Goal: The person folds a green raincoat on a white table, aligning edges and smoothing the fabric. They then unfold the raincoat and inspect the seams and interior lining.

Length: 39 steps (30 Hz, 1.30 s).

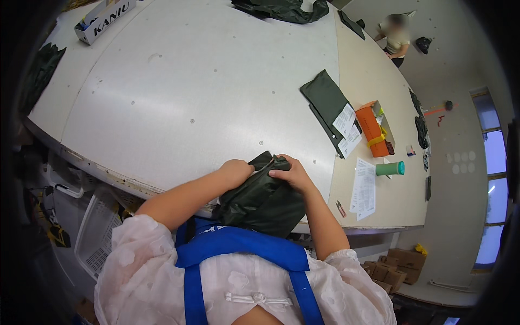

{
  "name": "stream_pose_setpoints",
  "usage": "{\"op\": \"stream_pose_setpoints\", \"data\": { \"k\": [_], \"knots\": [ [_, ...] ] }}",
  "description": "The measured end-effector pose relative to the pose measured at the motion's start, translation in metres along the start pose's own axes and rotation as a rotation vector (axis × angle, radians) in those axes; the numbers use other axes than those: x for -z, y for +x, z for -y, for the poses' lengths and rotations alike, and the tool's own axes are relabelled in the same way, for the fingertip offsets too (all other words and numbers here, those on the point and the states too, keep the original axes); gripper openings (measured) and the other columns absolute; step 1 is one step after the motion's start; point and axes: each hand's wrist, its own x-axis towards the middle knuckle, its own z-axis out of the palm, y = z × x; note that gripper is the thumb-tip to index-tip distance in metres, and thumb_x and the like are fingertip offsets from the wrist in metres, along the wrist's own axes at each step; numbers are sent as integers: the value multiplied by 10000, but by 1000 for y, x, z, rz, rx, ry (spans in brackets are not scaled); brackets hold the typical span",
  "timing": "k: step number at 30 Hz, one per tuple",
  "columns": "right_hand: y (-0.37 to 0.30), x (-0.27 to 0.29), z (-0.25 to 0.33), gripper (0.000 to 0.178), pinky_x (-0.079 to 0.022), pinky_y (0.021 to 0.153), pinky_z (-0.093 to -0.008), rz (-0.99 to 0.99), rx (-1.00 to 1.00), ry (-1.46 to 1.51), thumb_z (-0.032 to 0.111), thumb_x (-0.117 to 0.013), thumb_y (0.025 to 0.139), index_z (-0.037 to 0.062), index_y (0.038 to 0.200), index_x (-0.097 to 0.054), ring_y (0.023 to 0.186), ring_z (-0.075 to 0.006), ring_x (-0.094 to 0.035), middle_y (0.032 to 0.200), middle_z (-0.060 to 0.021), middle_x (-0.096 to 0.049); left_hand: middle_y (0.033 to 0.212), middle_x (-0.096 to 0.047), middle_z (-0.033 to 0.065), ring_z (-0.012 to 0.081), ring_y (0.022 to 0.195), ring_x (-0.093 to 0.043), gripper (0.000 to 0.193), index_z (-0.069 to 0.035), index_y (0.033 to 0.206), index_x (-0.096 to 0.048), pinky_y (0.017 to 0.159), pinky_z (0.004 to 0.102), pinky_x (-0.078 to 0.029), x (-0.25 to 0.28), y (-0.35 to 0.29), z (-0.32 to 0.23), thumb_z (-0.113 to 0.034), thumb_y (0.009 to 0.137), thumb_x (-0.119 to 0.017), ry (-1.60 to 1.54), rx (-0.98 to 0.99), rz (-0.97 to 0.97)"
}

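White blouse (pixel 233 277) nearest, both hands, left (pixel 236 173) and right (pixel 292 174), pinch dark green fabric (pixel 260 199) at its upper edge.

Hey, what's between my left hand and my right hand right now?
The head view shows dark green fabric between the left hand and right hand.

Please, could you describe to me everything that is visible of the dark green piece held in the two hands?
The dark green piece looks like soft, slightly shiny fabric, creased and bunched. A pale strip shows near its top. The left hand and right hand grip its upper part at the near edge of the table; its lower part hangs toward the person.
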Motion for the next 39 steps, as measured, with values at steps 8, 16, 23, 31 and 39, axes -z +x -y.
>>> {"op": "stream_pose_setpoints", "data": {
  "k": [8, 16, 23, 31, 39],
  "knots": [
    [6, 17, -7, 364, -413, 911, -274, 66, 73, 17, 210, -617, 879, 48, 1195, -535, 1002, -126, -532, 1060, -45, -599, 790, -627, 165, 281, 747, -634, 136, -52, 914, -578, 657, 371, -478, -27, -17, 4, -51, 783, -614, -1092, 270, -210],
    [12, 3, -9, 308, -454, 877, -375, -31, 571, -784, 210, -660, 828, 48, 1082, -597, 1002, -313, -574, 1023, -147, -609, 884, -628, 193, 374, 808, -609, 180, -37, 981, -559, 710, 422, -483, -13, -17, -7, -94, 817, -605, -573, 274, -625],
    [13, -19, -12, 324, -469, 810, -396, -175, 434, -1056, 243, -669, 808, 104, 1096, -621, 975, -299, -559, 997, -124, -577, 774, -628, 156, 345, 672, -624, 94, -41, 889, -548, 594, 437, -510, -7, -14, -10, -110, 827, -561, -110, 53, -648],
    [26, -28, -34, 371, -438, 885, -397, -155, 440, -643, 233, -642, 836, 53, 1153, -572, 990, -330, -547, 1045, -156, -592, 710, -598, 147, 334, 633, -612, 90, -43, 833, -523, 547, 428, -502, -1, -17, 5, -114, 811, -572, 2, 71, -741],
    [26, -32, -35, 345, -445, 889, -406, -69, 664, -854, 100, -668, 754, 49, 1087, -595, 995, -342, -536, 1035, -161, -569, 750, -607, 156, 343, 705, -610, 73, -46, 822, -567, 633, 433, -500, 0, -10, 13, -109, 799, -593, -151, 32, -706]
  ]
}}
